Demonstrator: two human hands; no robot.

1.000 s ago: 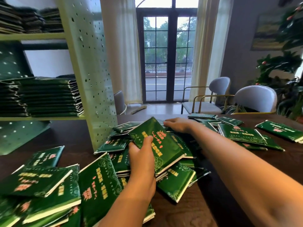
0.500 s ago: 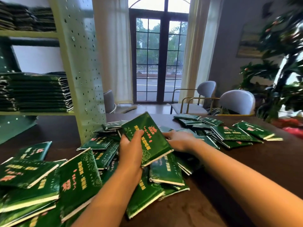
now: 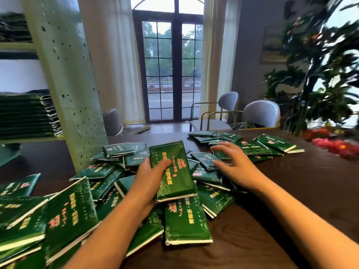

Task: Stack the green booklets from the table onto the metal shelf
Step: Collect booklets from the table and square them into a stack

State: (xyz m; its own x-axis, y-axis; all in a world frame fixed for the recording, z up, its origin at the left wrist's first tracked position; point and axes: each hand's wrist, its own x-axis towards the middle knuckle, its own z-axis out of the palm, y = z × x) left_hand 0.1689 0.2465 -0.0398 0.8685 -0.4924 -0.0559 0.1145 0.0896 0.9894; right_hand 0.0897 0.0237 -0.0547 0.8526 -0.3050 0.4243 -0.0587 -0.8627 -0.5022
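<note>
Green booklet (image 3: 174, 171) is clamped by thumb and curled fingers of the left hand (image 3: 147, 179), above the pile at mid-table (image 3: 291, 200). The right hand (image 3: 235, 164) has been shifted rightward, fingers spread over loose booklets (image 3: 206, 160); further gathering is judged likely before the metal shelf (image 3: 68, 84) is loaded.

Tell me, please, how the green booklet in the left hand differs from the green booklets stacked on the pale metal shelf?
The held green booklet is single, gripped by the left hand; the shelf stack holds many. The held green booklet tilts, its printed cover showing; the shelf stack lies flat on the pale metal shelf, showing only edges. Both have dark green covers.
</note>
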